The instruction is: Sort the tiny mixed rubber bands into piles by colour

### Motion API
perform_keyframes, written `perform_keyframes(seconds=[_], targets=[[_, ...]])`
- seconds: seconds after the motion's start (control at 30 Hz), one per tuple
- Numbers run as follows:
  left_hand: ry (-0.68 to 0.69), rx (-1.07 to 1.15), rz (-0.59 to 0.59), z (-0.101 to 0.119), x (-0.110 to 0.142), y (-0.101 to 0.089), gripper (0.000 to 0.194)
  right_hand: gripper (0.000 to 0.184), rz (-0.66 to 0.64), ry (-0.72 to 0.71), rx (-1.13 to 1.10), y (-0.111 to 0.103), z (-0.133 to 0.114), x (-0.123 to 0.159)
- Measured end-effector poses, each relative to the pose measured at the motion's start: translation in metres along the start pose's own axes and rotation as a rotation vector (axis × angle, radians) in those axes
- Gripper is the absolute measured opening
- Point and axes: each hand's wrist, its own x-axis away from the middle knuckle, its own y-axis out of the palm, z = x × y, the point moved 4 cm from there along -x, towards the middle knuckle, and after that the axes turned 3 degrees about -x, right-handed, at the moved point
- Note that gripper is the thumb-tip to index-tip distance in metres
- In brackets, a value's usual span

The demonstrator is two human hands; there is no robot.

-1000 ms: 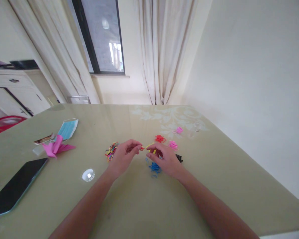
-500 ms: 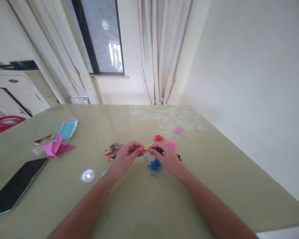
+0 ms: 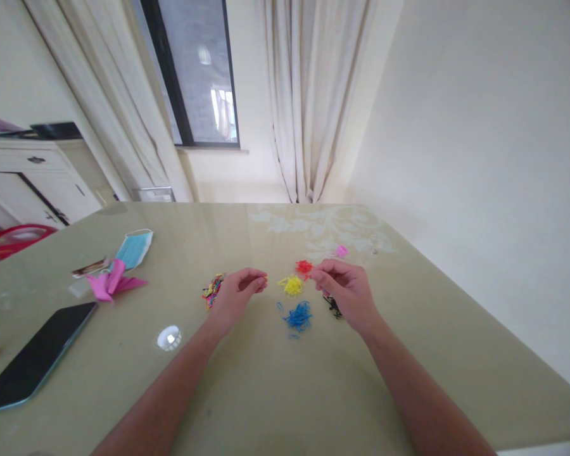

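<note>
My left hand [image 3: 240,291] is closed in a pinch beside a pile of mixed-colour small rubber bands [image 3: 213,290], partly covering it. Specks of orange and yellow rubber bands show at its fingertips. My right hand [image 3: 344,291] pinches a red rubber band [image 3: 307,275] at the edge of the red pile [image 3: 303,266]. Between the hands lies a yellow pile [image 3: 293,285], with a blue pile [image 3: 298,316] nearer to me. Black rubber bands [image 3: 333,308] lie partly under my right hand. A pink cluster [image 3: 342,251] sits farther back.
On the left of the glossy table [image 3: 266,392] lie a phone [image 3: 38,354], a pink folded-paper piece [image 3: 111,283] and a blue face mask [image 3: 137,248]. A round white reflective spot [image 3: 169,338] shows near my left forearm. A wall [image 3: 479,190] borders the right side.
My hands were together over the yellow pile, with yellow and orange-red bands between them. They have parted, the right hand going right to the red pile, the left slightly left.
</note>
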Motion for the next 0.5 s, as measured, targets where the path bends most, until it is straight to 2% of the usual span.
perform_keyframes(seconds=[0.13,0.23,0.37,0.5], targets=[[-0.014,0.036,0.013,-0.004,-0.002,-0.002,0.041,0.031,0.026,-0.02,-0.001,-0.006,0.007,-0.004],[0.006,-0.012,0.013,-0.004,-0.003,-0.003,0.038,0.032,0.048,-0.022,0.071,-0.016,0.021,-0.013],[0.048,-0.097,0.009,-0.003,-0.004,-0.001,0.033,0.027,0.091,-0.028,0.39,-0.028,0.049,-0.03],[0.062,-0.087,-0.024,-0.003,-0.003,0.005,0.032,0.022,0.106,-0.005,0.738,-0.029,0.078,-0.047]])
